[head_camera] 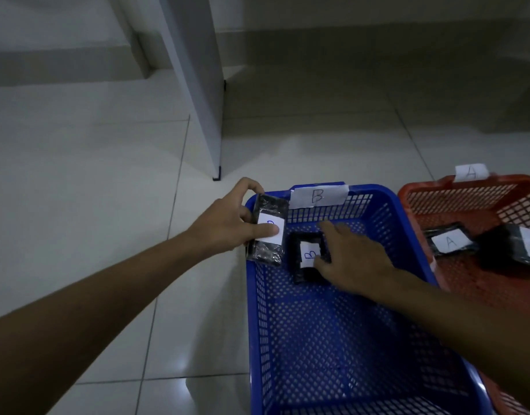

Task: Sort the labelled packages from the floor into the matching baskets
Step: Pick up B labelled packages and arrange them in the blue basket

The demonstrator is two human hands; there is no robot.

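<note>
My left hand [228, 226] grips a black package [268, 230] with a white label, holding it over the far left corner of the blue basket [407, 217], which carries a "B" tag [317, 195]. My right hand [352, 259] reaches into the blue basket, fingers spread and resting on a black package labelled "B" [308, 257] on the basket floor. To the right stands an orange basket [467, 190] with an "A" tag [471, 172]. It holds a package labelled "A" [449, 241] and a second black package [515, 248] with a blurred label.
A white furniture panel [204, 94] with a black foot stands on the pale tiled floor [93, 190] just beyond the blue basket. A wall and low step run along the back.
</note>
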